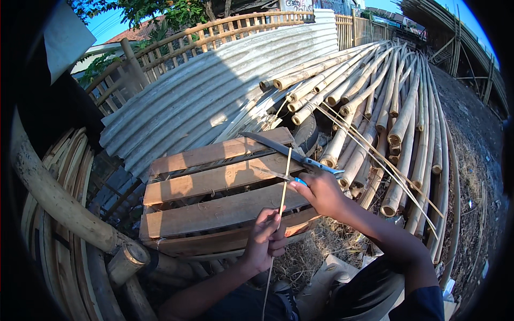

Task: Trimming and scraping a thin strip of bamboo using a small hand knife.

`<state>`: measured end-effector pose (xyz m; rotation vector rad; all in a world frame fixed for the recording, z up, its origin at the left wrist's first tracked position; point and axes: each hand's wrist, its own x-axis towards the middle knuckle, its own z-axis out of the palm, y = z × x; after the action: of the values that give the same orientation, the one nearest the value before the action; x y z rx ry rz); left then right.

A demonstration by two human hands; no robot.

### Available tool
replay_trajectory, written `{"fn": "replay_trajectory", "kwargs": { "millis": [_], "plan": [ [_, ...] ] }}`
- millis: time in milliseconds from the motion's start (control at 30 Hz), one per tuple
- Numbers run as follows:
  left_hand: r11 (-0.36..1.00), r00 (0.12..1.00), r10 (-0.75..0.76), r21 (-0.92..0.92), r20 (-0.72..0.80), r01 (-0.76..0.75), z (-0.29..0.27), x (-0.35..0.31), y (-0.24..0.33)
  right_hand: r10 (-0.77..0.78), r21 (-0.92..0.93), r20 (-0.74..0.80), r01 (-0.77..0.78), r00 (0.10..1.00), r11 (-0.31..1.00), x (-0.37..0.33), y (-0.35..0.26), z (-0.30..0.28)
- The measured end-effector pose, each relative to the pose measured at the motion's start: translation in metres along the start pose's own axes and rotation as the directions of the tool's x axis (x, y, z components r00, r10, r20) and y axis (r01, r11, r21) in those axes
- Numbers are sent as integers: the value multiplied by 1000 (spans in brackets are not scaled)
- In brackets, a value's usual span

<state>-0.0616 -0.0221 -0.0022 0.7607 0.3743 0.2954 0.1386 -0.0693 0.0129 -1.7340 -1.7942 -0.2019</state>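
Observation:
My left hand (263, 241) is closed around a thin bamboo strip (282, 197), which stands nearly upright with its lower end running down toward my lap. In my right hand (322, 193) is a small knife (272, 173) with a blue handle, its pointed blade directed left. The blade crosses the strip above my left hand; whether it is cutting in, I cannot tell. Just beyond the knife, a handsaw (270, 143) with a blue-edged handle lies across the far right corner of a slatted wooden crate (198, 216). Both hands are over the crate's near right side.
Long bamboo poles (404, 125) are piled to the right, with loose thin strips (375, 152) across them. Corrugated sheeting (203, 96) leans behind the crate, before a bamboo fence (214, 37). A thick bamboo pole (59, 190) and split pieces (64, 257) stand at left.

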Motion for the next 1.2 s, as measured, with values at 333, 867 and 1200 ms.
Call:
{"fn": "replay_trajectory", "kwargs": {
  "millis": [333, 867, 1200],
  "plan": [
    [989, 989, -144, -12, 19, 145, 10, -5, -4, 148, 42, -36, -146, 988, 988, 12, 24, -14],
    [998, 992, -10, 61, 129, 2, 12, -5, 16, 487, 518, -10, -412, 873, 750, -6, 21, -14],
    [957, 999, 34, 289, -39, -21, 20, -12, 1, 179, 202, -88, -159, 980, 966, 7, 12, -7]
  ]
}}
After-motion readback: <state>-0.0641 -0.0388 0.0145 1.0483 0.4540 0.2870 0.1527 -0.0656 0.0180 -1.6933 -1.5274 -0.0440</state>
